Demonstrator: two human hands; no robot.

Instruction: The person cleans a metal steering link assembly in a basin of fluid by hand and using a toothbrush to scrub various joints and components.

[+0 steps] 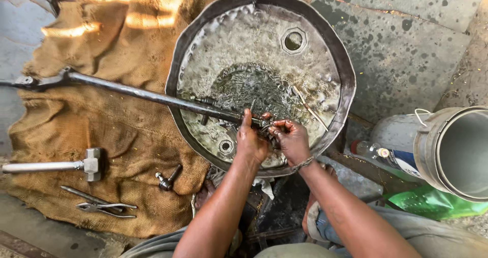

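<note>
A long greasy steel rod [137, 93] lies from the left across a round metal pan [345, 80] that holds dark oily liquid. My left hand [250, 141] grips the rod's right end over the pan's near side. My right hand [290, 136], wet with oil, pinches a small metal part at that same end, fingers closed around it. A thin stick [310, 108] lies in the liquid just beyond my right hand.
Burlap sacking [101, 50] covers the ground at left, with a hammer [76, 165], pliers [104, 206] and a small fitting [168, 179] on it. At right stand a grey bucket [457, 151], a plastic bottle [389, 156] and a green bag [432, 202].
</note>
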